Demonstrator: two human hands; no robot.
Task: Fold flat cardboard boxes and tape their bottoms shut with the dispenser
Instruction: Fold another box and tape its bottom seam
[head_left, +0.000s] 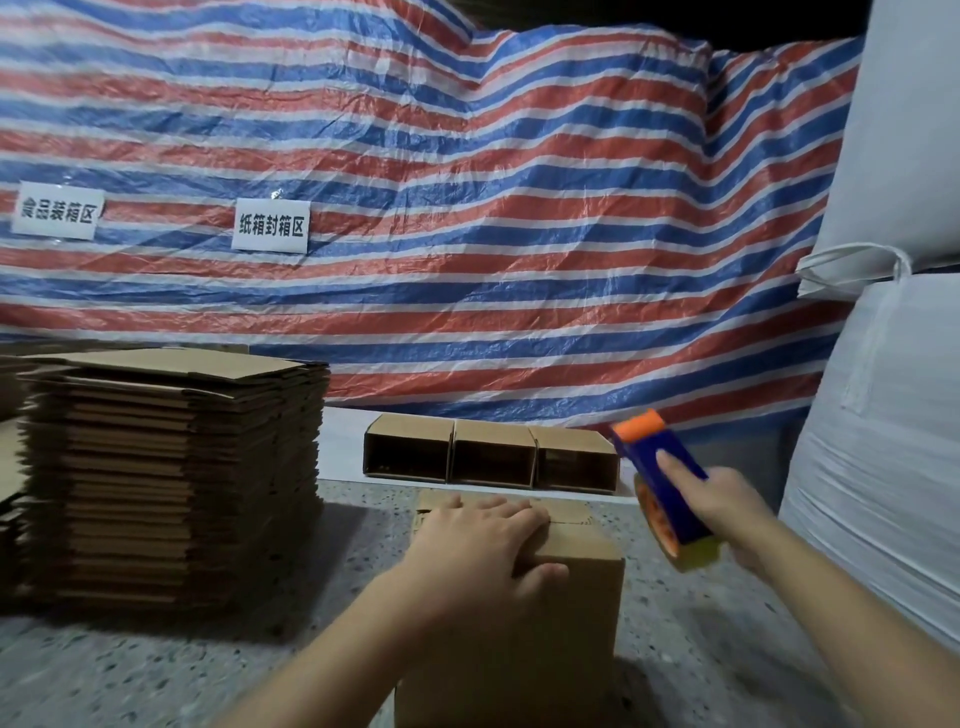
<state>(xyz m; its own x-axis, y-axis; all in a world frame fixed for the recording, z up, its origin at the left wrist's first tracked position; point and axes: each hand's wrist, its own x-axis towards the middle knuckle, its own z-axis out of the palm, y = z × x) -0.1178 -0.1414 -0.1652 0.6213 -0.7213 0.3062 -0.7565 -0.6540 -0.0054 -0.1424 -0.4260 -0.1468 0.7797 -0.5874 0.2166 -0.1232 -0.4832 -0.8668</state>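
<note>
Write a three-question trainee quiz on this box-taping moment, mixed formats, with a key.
1. True or false: the left hand lies flat on the folded box.
2. Which hand grips the tape dispenser? A) left B) right C) neither
3. Fill in: the stack of flat cartons sits to the ___ of the folded box.

Key: 1 true; 2 B; 3 left. The dispenser is off the box, and no tape shows on the flaps yet. Three open boxes stand in a row behind.
</note>
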